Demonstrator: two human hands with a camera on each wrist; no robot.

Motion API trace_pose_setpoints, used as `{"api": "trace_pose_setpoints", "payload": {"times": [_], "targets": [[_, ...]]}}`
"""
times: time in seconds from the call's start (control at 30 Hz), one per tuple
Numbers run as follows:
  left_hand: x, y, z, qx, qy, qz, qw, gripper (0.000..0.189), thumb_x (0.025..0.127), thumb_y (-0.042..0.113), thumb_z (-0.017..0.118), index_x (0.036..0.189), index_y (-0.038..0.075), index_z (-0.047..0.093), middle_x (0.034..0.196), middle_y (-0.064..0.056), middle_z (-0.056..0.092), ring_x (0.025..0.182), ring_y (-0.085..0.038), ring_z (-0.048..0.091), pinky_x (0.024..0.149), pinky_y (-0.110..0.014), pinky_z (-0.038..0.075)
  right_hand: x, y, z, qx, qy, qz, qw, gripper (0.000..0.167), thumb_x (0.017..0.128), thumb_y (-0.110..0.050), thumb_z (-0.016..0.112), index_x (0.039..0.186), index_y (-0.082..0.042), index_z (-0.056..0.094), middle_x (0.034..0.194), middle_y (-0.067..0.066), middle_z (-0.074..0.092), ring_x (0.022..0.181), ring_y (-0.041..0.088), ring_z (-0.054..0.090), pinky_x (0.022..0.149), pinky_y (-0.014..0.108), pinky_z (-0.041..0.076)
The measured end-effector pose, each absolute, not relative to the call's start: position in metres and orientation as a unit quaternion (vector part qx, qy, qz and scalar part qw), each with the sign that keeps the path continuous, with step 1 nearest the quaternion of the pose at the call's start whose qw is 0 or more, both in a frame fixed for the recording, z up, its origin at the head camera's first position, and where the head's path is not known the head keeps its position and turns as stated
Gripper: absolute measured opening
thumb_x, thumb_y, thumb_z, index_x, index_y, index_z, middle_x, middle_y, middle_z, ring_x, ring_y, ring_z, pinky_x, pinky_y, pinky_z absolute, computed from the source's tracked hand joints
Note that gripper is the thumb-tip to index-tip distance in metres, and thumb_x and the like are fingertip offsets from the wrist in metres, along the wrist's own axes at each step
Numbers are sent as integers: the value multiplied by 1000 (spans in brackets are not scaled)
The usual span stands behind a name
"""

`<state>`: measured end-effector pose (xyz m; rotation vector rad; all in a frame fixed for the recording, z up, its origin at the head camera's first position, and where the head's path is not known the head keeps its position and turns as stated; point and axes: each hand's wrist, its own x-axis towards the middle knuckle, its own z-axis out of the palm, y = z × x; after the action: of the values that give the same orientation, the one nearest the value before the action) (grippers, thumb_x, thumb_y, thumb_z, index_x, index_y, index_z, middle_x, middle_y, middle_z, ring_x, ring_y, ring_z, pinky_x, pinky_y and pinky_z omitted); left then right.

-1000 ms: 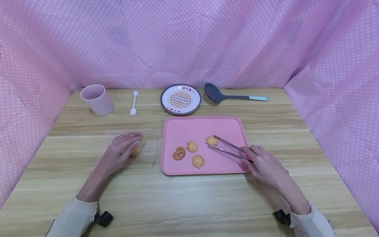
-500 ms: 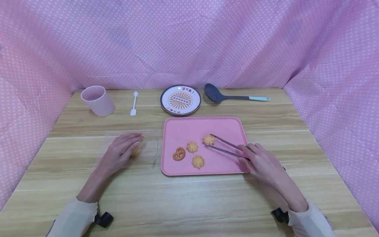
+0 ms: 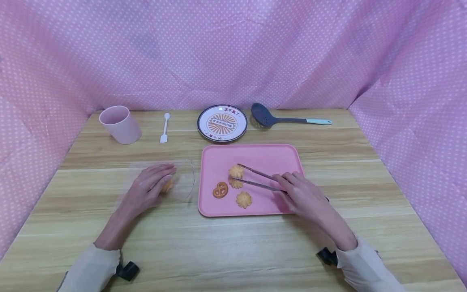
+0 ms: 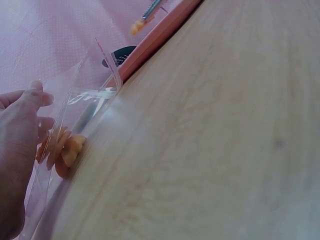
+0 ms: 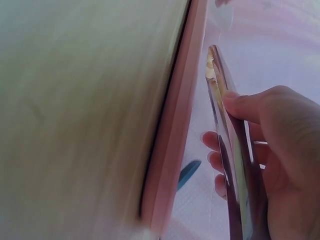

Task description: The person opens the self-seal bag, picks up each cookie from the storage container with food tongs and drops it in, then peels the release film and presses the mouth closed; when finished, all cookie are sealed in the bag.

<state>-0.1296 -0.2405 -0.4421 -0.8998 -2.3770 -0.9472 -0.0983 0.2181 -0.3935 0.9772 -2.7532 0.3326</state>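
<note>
My right hand [image 3: 300,195] grips metal tongs [image 3: 259,185], whose tips hold a flower-shaped cookie [image 3: 236,170]. In the left wrist view that cookie [image 4: 136,27] hangs above the pink tray [image 3: 270,155]. In the head view it overlaps a second flower-shaped cookie [image 3: 235,184] on the tray. A brown pretzel [image 3: 220,190] and another flower cookie [image 3: 243,200] lie nearby. Left of the tray, my left hand [image 3: 147,187] pinches a clear zip bag [image 3: 185,180]. The bag's mouth stands toward the tray, and several cookies [image 4: 71,151] sit inside it, partly hidden by the hand.
Behind the tray stands a patterned plate [image 3: 222,136], with a dark slotted spoon [image 3: 288,120] to its right. A pink cup [image 3: 125,129] and a small white spatula [image 3: 165,129] are at the back left. Pink dotted cloth [image 3: 226,52] borders the wooden table.
My right hand has moved left with the tongs, carrying the cookie from the tray's right part to over the second flower cookie. The left hand and bag have stayed put.
</note>
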Motion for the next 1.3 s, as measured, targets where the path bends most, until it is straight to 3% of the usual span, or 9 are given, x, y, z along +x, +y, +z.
{"api": "trace_pose_setpoints", "payload": {"times": [0.8, 1.3], "targets": [[-131, -240, -442, -333, -852, -342, 216, 39, 91, -14, 65, 127, -2, 71, 134, -17, 67, 124, -42, 60, 118, -27, 31, -120, 143, -393, 397, -907, 124, 70, 39, 98, -21, 74, 132, -4, 66, 109, 6, 68, 94, 22, 60, 83, 35, 55], [-132, -240, -441, -342, -843, -348, 225, 35, 92, -12, 65, 125, -3, 71, 134, -17, 67, 123, -43, 60, 117, -29, 33, -130, 104, -392, 437, -890, 114, 69, 34, 100, -19, 70, 132, -7, 66, 106, 3, 66, 92, 19, 58, 79, 30, 53]]}}
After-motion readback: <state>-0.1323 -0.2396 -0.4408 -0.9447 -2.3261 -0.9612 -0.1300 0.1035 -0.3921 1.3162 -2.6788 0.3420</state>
